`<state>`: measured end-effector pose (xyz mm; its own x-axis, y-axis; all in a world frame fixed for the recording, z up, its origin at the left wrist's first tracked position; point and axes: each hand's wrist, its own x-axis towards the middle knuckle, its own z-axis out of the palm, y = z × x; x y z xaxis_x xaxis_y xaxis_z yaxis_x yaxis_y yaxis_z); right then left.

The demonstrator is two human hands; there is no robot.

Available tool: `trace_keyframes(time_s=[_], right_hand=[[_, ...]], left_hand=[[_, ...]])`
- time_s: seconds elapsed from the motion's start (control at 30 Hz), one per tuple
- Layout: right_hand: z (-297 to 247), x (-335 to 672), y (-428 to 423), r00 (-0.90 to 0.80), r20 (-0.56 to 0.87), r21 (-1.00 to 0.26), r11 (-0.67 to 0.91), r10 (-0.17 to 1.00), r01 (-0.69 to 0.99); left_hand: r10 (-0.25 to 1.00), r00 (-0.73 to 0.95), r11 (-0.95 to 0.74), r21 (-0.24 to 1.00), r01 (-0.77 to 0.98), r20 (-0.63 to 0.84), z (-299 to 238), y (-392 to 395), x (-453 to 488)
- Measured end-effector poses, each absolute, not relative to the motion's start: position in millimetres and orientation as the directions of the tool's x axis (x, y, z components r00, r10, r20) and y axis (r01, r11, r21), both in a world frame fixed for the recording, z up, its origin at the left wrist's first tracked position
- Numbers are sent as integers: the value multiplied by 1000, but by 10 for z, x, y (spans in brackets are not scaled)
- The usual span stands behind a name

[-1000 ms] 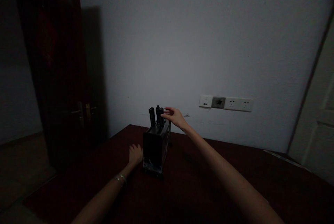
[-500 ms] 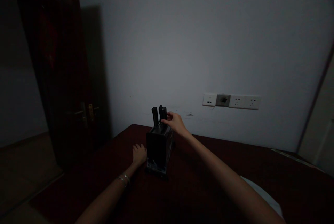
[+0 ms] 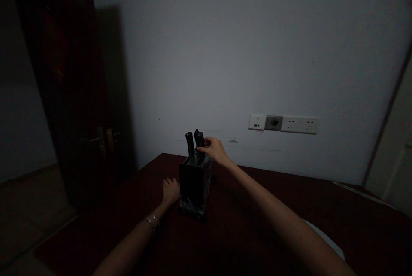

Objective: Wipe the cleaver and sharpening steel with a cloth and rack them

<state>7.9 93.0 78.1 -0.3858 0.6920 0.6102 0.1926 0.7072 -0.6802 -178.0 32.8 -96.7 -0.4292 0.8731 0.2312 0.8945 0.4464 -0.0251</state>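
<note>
A dark knife block (image 3: 192, 183) stands upright on the dark red table (image 3: 244, 224), with several black handles rising from its top. My right hand (image 3: 215, 149) is closed with thumb and fingers round the rightmost knife handle (image 3: 201, 139), which sits at the top of the block. Another black handle (image 3: 189, 144) stands to the left, apart from my fingers. Beside the block's lower left side, my left hand (image 3: 171, 189) lies with its fingers spread on the table. A bracelet (image 3: 152, 222) circles my left wrist. Blades are hidden inside the block.
Behind the table rises a pale wall (image 3: 209, 61) with a row of sockets (image 3: 283, 124). A dark door (image 3: 80, 95) with a metal handle (image 3: 102, 141) is at the left. A white rounded thing (image 3: 326, 238) lies partly hidden behind my right forearm.
The view has shifted slightly, so everything sits a little further left. Both hands keep their places at the knife block, and the handles stand as before.
</note>
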Motion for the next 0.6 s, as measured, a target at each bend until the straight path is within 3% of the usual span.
trace_keyframes(time_s=[0.6], right_hand=[[1175,118,962,-421,644,-581,767,638,272]], left_hand=[[864,-451,474,-58,879,223,-988,358,-1821]])
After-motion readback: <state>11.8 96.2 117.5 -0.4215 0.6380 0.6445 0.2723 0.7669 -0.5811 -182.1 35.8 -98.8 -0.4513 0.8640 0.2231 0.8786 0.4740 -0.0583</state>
